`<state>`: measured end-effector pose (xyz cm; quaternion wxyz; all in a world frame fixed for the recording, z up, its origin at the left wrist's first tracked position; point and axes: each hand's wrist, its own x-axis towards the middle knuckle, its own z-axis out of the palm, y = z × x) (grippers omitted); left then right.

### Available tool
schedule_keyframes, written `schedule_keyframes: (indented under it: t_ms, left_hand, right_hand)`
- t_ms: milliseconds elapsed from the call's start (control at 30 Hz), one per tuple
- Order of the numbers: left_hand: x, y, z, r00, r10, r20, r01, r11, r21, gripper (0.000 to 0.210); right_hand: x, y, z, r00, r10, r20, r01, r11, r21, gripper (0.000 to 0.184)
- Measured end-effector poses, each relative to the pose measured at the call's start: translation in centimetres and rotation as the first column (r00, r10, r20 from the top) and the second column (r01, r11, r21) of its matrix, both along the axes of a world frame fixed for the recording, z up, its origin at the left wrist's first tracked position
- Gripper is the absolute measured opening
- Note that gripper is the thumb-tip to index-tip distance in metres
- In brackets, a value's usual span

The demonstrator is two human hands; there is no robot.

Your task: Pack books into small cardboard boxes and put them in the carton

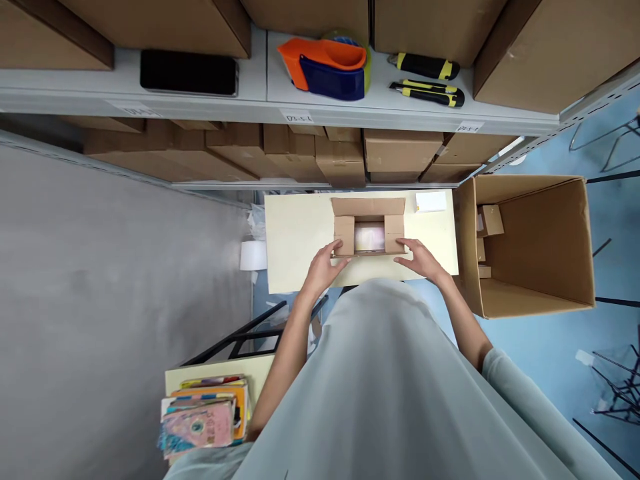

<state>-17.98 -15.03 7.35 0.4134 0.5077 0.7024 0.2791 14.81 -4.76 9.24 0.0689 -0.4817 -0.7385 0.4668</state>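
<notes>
A small cardboard box lies on the cream table in front of me, its top open. The long far flap stands up behind the opening, and the short side flaps fold inward. Through the gap shows something pale pink and white, too blurred to name. My left hand grips the near left corner, fingers on the left flap and thumb at the front edge. At the near right corner my right hand has the same hold. A white packet rests on the table beyond the right hand.
A large open carton with several small boxes stands right of the table. The shelf above bears a phone, an orange and blue tape dispenser, two utility knives and cartons. Booklets are stacked at lower left.
</notes>
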Motion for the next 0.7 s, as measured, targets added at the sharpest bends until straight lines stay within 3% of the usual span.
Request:
schedule_keyframes:
  t_ms: [167,300,433,567,700]
  left_hand:
    - [-0.8,1.9,-0.3,0.995,0.096,-0.013,-0.096,0.995,0.002,0.054]
    - [-1.3,3.6,-1.2,0.981,0.153,-0.122,-0.154,0.988,-0.002,0.059]
    - [-1.3,4.3,-2.5,0.966,0.189,-0.176,-0.195,0.981,-0.017,0.072]
    - [-1.3,4.5,-3.4,0.968,0.233,-0.093,-0.235,0.972,-0.004,0.100]
    - [-2.0,5.9,-3.2,0.987,0.160,-0.022,-0.158,0.985,0.074,0.130]
  right_hand:
    - [-0.4,1.2,-0.3,0.993,-0.119,-0.017,0.120,0.992,0.029,0.038]
    - [-1.4,2.4,-1.5,0.967,-0.245,0.069,0.237,0.966,0.098,0.039]
    - [-2.0,3.1,-3.0,0.937,-0.315,0.151,0.305,0.948,0.085,0.057]
    - [-1.9,3.5,-4.0,0.942,-0.318,0.106,0.312,0.948,0.071,0.085]
    - [-1.8,4.7,-4.0,0.967,-0.253,0.021,0.250,0.964,0.090,0.114]
